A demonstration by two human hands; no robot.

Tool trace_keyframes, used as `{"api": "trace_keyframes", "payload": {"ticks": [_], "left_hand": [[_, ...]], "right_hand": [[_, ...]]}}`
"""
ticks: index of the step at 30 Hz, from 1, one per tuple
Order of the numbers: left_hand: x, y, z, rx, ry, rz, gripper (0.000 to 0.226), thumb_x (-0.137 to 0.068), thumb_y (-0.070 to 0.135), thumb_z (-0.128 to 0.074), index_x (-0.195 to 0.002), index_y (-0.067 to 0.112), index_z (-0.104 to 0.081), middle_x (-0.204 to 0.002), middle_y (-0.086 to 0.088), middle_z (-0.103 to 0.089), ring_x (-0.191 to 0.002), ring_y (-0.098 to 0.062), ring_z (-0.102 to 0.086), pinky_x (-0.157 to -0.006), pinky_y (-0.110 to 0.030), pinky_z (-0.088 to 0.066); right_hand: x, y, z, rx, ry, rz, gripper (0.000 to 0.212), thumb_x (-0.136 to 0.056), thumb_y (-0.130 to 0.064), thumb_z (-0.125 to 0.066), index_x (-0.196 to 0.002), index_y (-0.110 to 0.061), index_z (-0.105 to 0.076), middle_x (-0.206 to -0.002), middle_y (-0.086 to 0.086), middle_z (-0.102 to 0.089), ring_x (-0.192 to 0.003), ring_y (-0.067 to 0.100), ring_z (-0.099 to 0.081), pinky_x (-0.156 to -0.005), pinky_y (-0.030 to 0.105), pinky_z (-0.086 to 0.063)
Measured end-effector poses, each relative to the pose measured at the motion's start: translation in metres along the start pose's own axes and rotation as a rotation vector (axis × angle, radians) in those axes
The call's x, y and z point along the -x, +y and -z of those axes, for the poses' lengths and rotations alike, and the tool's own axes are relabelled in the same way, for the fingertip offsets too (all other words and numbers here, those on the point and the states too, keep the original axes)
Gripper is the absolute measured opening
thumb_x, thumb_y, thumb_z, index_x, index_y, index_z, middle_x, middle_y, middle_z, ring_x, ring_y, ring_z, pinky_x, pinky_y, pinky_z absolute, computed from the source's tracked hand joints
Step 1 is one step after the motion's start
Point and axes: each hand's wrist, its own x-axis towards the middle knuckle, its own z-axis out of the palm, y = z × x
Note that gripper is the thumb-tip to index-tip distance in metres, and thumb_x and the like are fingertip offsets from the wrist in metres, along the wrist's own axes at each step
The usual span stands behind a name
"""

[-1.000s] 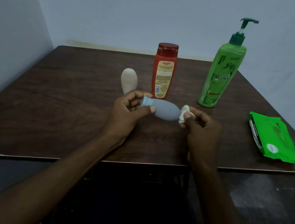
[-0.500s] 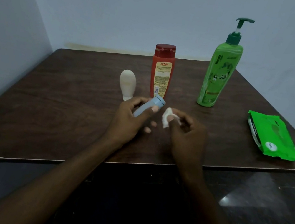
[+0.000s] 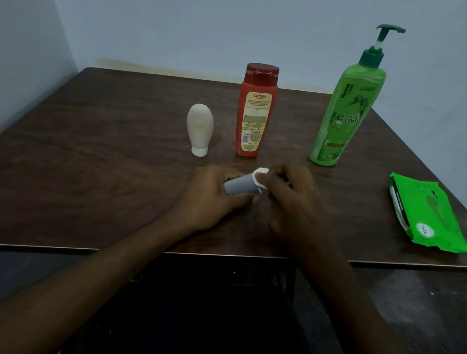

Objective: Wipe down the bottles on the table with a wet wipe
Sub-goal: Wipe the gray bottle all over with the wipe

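Left hand point(image 3: 213, 195) grips small grey bottle point(image 3: 240, 184) over near-centre counter point(image 3: 75, 156); right hand point(image 3: 289, 204) pinches white wet wipe point(image 3: 259, 176) against bottle's far end. Cream point(image 3: 199, 128), red point(image 3: 255, 111), green pump bottles point(image 3: 347, 109) upright farther back. Wipe pack point(image 3: 427, 214) right.

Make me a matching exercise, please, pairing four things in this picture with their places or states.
Things: 1 small grey plastic bottle; 2 cream squeeze bottle; 3 green wet-wipe pack; 4 crumpled white wipe.
States: A lies flat on the brown table; B pinched by the right hand; C stands on its cap; D gripped by the left hand.
Pairs: 1-D, 2-C, 3-A, 4-B.
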Motion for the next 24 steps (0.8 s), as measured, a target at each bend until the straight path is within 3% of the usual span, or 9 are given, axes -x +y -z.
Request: {"api": "trace_keyframes", "payload": {"ticks": [3, 5, 7, 10, 12, 13, 16, 19, 24], "left_hand": [[0.001, -0.001, -0.001, -0.037, 0.003, -0.052, 0.013, -0.085, 0.024, -0.082, -0.097, 0.029, -0.078, -0.080, 0.009, -0.076, -0.072, -0.004, -0.070, -0.066, -0.031, -0.057], [0.004, -0.002, -0.002, -0.074, 0.008, -0.146, 0.016, -0.086, 0.019, -0.081, -0.101, 0.024, -0.079, -0.085, 0.010, -0.076, -0.075, -0.005, -0.069, -0.064, -0.025, -0.053], [0.007, -0.002, -0.004, -0.135, 0.025, -0.262, 0.015, -0.086, 0.015, -0.080, -0.101, 0.014, -0.079, -0.085, 0.007, -0.074, -0.080, -0.007, -0.066, -0.063, -0.018, -0.047], [0.009, 0.001, -0.005, -0.183, 0.044, -0.354, 0.018, -0.086, 0.019, -0.077, -0.104, 0.014, -0.078, -0.087, 0.006, -0.073, -0.078, -0.005, -0.064, -0.065, -0.012, -0.044], [0.010, 0.002, -0.003, -0.170, 0.045, -0.375, 0.019, -0.087, 0.023, -0.075, -0.103, 0.014, -0.077, -0.087, 0.006, -0.073, -0.076, -0.006, -0.064, -0.066, -0.018, -0.046], [0.009, 0.001, -0.003, -0.163, 0.046, -0.376, 0.019, -0.087, 0.024, -0.075, -0.104, 0.015, -0.076, -0.086, 0.006, -0.073, -0.076, -0.006, -0.065, -0.066, -0.020, -0.047], [0.011, 0.003, -0.001, -0.156, 0.040, -0.392, 0.020, -0.088, 0.028, -0.076, -0.104, 0.016, -0.075, -0.086, 0.008, -0.072, -0.075, -0.006, -0.064, -0.065, -0.018, -0.045], [0.011, 0.003, -0.001, -0.138, 0.028, -0.415, 0.018, -0.089, 0.027, -0.077, -0.102, 0.016, -0.074, -0.085, 0.009, -0.070, -0.074, -0.005, -0.063, -0.065, -0.015, -0.042], [0.007, -0.002, -0.002, -0.072, 0.084, -0.382, 0.023, -0.090, 0.035, -0.078, -0.099, 0.014, -0.072, -0.083, 0.006, -0.070, -0.073, -0.012, -0.065, -0.063, -0.030, -0.049]], "right_hand": [[-0.007, 0.001, 0.002, 0.007, -0.044, -0.048, 0.030, -0.079, -0.015, -0.053, -0.104, -0.005, -0.067, -0.106, 0.015, -0.059, -0.093, 0.028, -0.050, -0.070, 0.033, -0.040], [-0.020, 0.004, 0.004, 0.066, -0.144, -0.063, 0.027, -0.072, -0.016, -0.055, -0.094, -0.006, -0.067, -0.101, 0.013, -0.058, -0.089, 0.030, -0.048, -0.072, 0.032, -0.032], [-0.036, 0.007, 0.011, 0.060, -0.287, -0.103, 0.012, -0.079, -0.015, -0.059, -0.087, -0.011, -0.067, -0.095, 0.007, -0.056, -0.090, 0.028, -0.051, -0.074, 0.031, -0.032], [-0.052, 0.014, 0.029, -0.201, -0.391, -0.267, 0.016, -0.089, -0.019, -0.058, -0.080, -0.021, -0.070, -0.085, -0.002, -0.064, -0.079, 0.016, -0.059, -0.064, 0.029, -0.040], [-0.056, 0.018, 0.038, -0.403, -0.462, -0.394, 0.021, -0.089, -0.014, -0.060, -0.079, -0.023, -0.076, -0.080, -0.008, -0.072, -0.075, 0.005, -0.063, -0.071, 0.029, -0.048], [-0.058, 0.019, 0.040, -0.533, -0.489, -0.448, 0.024, -0.086, -0.007, -0.059, -0.079, -0.020, -0.077, -0.079, -0.006, -0.075, -0.077, 0.006, -0.067, -0.076, 0.033, -0.052], [-0.055, 0.027, 0.033, -0.854, -0.506, -0.611, 0.030, -0.078, 0.007, -0.050, -0.084, -0.003, -0.077, -0.089, 0.015, -0.076, -0.086, 0.029, -0.068, -0.088, 0.049, -0.054], [-0.045, 0.034, 0.027, -1.128, -0.495, -0.770, 0.035, -0.082, 0.012, -0.040, -0.092, 0.002, -0.072, -0.088, 0.015, -0.074, -0.084, 0.025, -0.069, -0.079, 0.034, -0.057], [-0.024, 0.032, 0.013, -1.391, -0.338, -0.927, 0.035, -0.091, 0.007, -0.035, -0.100, 0.000, -0.068, -0.086, 0.012, -0.075, -0.077, 0.019, -0.068, -0.068, 0.026, -0.056]]}}
